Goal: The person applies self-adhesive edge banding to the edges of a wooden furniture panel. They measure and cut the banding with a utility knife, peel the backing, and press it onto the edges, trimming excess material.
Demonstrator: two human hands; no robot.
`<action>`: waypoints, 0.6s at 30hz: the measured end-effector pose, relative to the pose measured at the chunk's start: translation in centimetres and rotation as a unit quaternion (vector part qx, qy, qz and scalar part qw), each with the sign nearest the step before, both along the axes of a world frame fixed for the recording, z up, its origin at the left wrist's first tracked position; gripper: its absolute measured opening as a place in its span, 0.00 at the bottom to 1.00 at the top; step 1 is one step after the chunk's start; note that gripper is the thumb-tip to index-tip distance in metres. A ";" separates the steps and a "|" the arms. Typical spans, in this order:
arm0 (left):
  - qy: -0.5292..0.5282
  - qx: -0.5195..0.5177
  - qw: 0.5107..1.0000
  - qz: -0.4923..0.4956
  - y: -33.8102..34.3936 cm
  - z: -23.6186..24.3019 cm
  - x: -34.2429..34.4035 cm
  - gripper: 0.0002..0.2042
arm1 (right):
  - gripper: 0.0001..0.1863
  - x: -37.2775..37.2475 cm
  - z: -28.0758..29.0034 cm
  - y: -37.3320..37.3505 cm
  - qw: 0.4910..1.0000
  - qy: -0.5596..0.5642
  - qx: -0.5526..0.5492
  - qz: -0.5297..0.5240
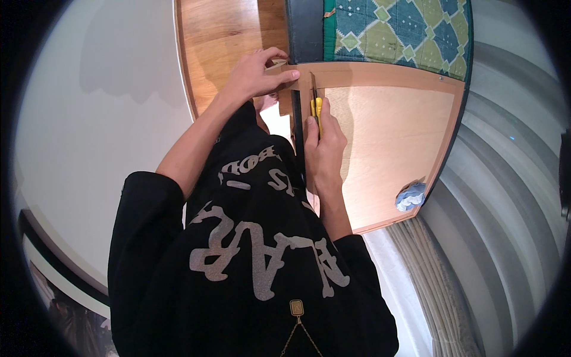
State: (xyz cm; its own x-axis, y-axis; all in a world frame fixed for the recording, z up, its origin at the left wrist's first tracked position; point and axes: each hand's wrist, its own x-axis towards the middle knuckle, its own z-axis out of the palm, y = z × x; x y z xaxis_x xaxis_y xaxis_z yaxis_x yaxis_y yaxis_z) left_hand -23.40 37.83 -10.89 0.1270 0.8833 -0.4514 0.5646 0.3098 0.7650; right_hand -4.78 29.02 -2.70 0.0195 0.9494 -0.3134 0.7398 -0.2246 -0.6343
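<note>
My right hand (326, 140) is closed round a screwdriver (319, 107) with a yellow and black handle. Its thin dark shaft points away from me, along the inner edge of a light wooden frame (380, 76). Inside that frame lies a pale flat panel (380, 143). At the frame's near-left corner, my left hand (262, 74) grips the wood, thumb on top and fingers bent around the far side. What the fingertips touch there is partly hidden. The screwdriver tip is too small to tell whether it touches the wood.
A crumpled blue-white cloth (410, 196) lies at the panel's lower right corner. Beyond the frame is a green patterned quilted mattress (398, 30). Grey curtains (499, 178) hang along the right. To the left are wooden flooring (217, 35) and a large white surface (107, 131).
</note>
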 end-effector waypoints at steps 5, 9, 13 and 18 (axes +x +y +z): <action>0.030 0.005 1.000 -0.003 0.0 -0.2 0.0 0.33 | 0.24 0.0 0.2 -0.1 1.000 0.004 -0.010 0.001; 0.032 0.014 0.999 -0.001 -0.2 -0.2 0.0 0.32 | 0.23 0.1 0.2 -0.4 1.000 0.002 0.006 0.017; 0.043 -0.001 0.999 0.006 0.0 0.0 -0.1 0.34 | 0.23 0.2 -0.1 -0.6 0.999 -0.001 0.018 0.030; 0.128 -0.028 0.991 0.005 0.4 1.8 0.0 0.39 | 0.23 0.4 0.2 -1.8 1.000 -0.008 -0.008 0.024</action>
State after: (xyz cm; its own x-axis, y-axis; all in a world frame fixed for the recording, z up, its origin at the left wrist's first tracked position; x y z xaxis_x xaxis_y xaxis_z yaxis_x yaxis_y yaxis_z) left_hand -23.40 38.21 -9.06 -0.0060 0.8567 -0.5157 0.7345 0.3537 0.5791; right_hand -4.38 27.26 -2.45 -0.0220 0.9443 -0.3284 0.7597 -0.1977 -0.6195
